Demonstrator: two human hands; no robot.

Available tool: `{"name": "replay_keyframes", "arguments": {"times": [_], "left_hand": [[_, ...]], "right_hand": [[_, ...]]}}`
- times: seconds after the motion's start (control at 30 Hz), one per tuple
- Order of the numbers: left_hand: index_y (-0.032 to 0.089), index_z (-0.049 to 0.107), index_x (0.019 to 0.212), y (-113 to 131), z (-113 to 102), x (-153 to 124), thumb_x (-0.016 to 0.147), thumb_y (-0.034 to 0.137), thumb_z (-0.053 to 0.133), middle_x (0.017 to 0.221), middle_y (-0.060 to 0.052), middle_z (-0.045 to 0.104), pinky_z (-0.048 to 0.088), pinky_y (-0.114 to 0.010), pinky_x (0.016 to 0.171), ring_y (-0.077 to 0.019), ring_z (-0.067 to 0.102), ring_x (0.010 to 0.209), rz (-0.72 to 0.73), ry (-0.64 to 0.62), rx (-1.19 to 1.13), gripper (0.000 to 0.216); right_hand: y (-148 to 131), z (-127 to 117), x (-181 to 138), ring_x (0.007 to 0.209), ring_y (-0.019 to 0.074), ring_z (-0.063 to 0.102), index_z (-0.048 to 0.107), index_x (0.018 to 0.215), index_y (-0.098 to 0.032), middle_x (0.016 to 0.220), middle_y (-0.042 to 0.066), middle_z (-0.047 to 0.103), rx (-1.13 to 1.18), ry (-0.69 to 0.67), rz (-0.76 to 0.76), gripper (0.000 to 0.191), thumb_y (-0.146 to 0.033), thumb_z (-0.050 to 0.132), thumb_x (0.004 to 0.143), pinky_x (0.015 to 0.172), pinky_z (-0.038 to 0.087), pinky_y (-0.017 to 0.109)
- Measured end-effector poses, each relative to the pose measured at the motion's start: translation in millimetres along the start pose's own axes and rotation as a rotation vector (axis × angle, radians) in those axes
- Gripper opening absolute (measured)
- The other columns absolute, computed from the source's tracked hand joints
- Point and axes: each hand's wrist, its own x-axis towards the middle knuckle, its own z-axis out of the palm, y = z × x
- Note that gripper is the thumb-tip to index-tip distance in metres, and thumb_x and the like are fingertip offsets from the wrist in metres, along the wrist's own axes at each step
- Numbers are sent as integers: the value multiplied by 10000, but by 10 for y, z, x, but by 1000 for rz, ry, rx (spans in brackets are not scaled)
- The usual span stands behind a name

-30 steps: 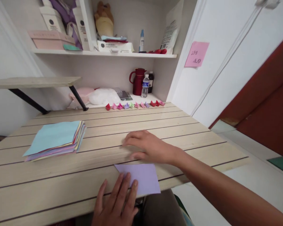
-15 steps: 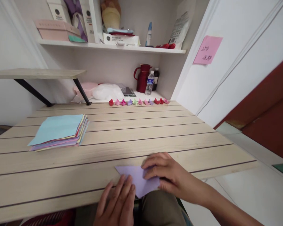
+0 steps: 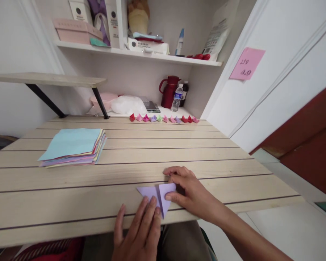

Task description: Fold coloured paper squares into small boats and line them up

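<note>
A lilac paper sheet (image 3: 159, 194) lies near the front edge of the wooden table (image 3: 125, 170), folded into a downward-pointing triangle. My left hand (image 3: 138, 232) lies flat with fingers stretched out, its fingertips resting on the paper's left half. My right hand (image 3: 188, 194) comes in from the right, with thumb and fingers pinched on the right flap, pressing it down along the centre crease.
A stack of coloured paper sheets (image 3: 73, 146) sits at the left of the table. A row of small folded paper pieces (image 3: 164, 118) lines the back edge. Behind stand a red jug (image 3: 168, 91), a water bottle (image 3: 176, 98) and shelves. A pink note (image 3: 246, 63) hangs on the wall.
My right hand came back from the table's middle to the lilac sheet and folded its right corner in. The rectangle became a triangle. The camera view shifted slightly.
</note>
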Motion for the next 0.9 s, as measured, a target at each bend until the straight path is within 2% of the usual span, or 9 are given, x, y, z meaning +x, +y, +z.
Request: {"name": "replay_keyframes", "arguments": {"times": [0.13, 0.3, 0.43, 0.57, 0.77, 0.9], "left_hand": [[256, 672, 1139, 37, 6, 2, 984, 352, 477, 1223, -8, 722, 62, -471, 1237, -141, 638, 1148, -47, 24, -36, 267], [239, 645, 1203, 33, 7, -12, 957, 283, 528, 1244, -19, 713, 70, -471, 1237, -132, 582, 1241, -15, 3, -9, 275], [213, 568, 1327, 51, 10, -14, 923, 210, 556, 1267, -34, 700, 93, -470, 1238, -142, 556, 1274, -27, 12, -5, 404], [252, 493, 1408, 69, 5, -10, 945, 272, 526, 1291, -8, 687, 79, -452, 1243, -117, 460, 1360, -40, -2, -1, 464], [351, 539, 1367, 42, -30, -11, 999, 440, 387, 1342, -5, 655, 22, -471, 1241, -96, 278, 1468, 14, -77, 78, 408], [344, 562, 1349, 36, -34, -17, 992, 398, 408, 1338, -4, 657, 21, -470, 1242, -104, 249, 1481, 24, -89, 95, 393]], "right_hand": [[-4, 11, 5, 1197, 302, 538, 626, 876, -219, 1290, 104, 585, -25, 23, 34, 209, -384, 745, 826, 973, 412, 474], [-16, 8, 22, 1207, 296, 529, 617, 823, -227, 1286, 77, 591, -29, 25, 72, 223, -267, 819, 738, 984, 387, 482], [-4, 17, 31, 1161, 288, 557, 612, 806, -223, 1244, 69, 617, -28, 30, 76, 251, -319, 835, 739, 958, 400, 466], [42, 43, 31, 1087, 270, 587, 598, 777, -212, 1190, 67, 637, -36, 52, 36, 304, -397, 836, 741, 923, 424, 432], [73, 57, 32, 1044, 264, 589, 588, 749, -205, 1157, 65, 643, -29, 55, 24, 339, -456, 816, 756, 897, 426, 426], [47, 48, 35, 1041, 264, 590, 570, 747, -203, 1142, 62, 647, -35, 49, 30, 343, -433, 826, 751, 895, 424, 429]]}}
